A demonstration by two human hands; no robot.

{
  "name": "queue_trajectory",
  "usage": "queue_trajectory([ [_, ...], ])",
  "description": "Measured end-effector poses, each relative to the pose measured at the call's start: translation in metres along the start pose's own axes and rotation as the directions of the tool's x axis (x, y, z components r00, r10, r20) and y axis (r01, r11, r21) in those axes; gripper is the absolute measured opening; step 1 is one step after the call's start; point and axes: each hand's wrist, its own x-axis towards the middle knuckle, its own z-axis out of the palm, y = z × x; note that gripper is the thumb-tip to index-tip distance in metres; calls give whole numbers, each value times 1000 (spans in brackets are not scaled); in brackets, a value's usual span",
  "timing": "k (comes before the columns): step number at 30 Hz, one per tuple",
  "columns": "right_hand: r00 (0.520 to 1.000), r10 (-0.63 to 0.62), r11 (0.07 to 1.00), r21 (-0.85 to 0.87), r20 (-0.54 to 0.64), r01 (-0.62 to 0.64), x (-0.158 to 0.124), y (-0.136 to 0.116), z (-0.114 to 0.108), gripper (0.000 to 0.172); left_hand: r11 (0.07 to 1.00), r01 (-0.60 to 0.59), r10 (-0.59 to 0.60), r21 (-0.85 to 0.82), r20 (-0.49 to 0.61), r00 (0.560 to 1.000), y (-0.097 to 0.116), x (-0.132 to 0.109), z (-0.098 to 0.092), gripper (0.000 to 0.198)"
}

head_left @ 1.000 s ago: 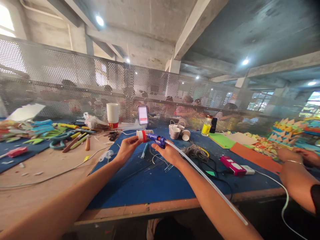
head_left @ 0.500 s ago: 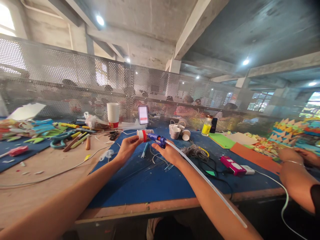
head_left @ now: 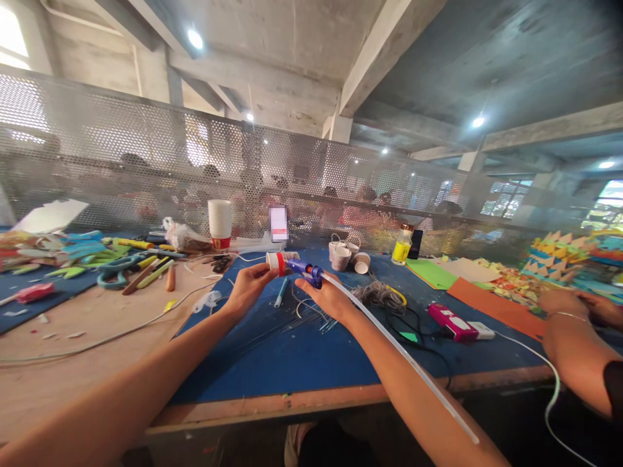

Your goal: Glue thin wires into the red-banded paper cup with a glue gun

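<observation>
My left hand (head_left: pixel 252 285) is closed on a white paper cup (head_left: pixel 274 262) with a red band, tipped on its side above the blue mat (head_left: pixel 233 363). From the right, my right hand (head_left: pixel 327 297) grips a blue glue gun (head_left: pixel 305 268), its front end close against the cup; whether they touch I cannot tell. A long translucent glue stick (head_left: pixel 403 350) sticks out of the gun's back and runs along my right forearm. Beyond my hands stand small cups with string handles (head_left: pixel 341 255), and one cup (head_left: pixel 361 263) lies on its side.
A stack of paper cups (head_left: pixel 219 220) and a lit phone (head_left: pixel 279 224) stand at the back. Scissors (head_left: pixel 119 272) and tools lie left. On the right are a yellow-labelled bottle (head_left: pixel 402 245), tangled cord (head_left: pixel 382 294), a magenta power strip (head_left: pixel 452 322), coloured paper (head_left: pixel 491 305) and another person's arm (head_left: pixel 574 344).
Almost nothing differs. Both hands keep the cup and glue gun in the same place; the other person's arm at the right has shifted very slightly.
</observation>
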Motion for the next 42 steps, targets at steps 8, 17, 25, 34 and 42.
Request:
queue_trajectory([
  [8, 1000, -15, 1000, -26, -7, 15, 0, 0, 1, 42, 1000, 1, -1, -1, 6, 1000, -6, 2, -1, 45],
  [17, 1000, -5, 999, -38, 9, 6, -1, -1, 1, 40, 1000, 6, -6, 5, -12, 1000, -5, 2, -2, 44],
  [25, 1000, -15, 999, -29, 10, 15, -2, -1, 1, 39, 1000, 8, -9, -10, -27, 1000, -4, 2, -2, 44],
  [34, 1000, -7, 1000, -14, 20, 7, -3, -3, -1, 39, 1000, 0, 0, -3, -28, 1000, -2, 2, -2, 46],
  [42, 1000, -13, 1000, -18, 28, 13, -3, -4, 0, 35, 999, 14, -16, -36, -44, 999, -3, 3, -3, 42],
])
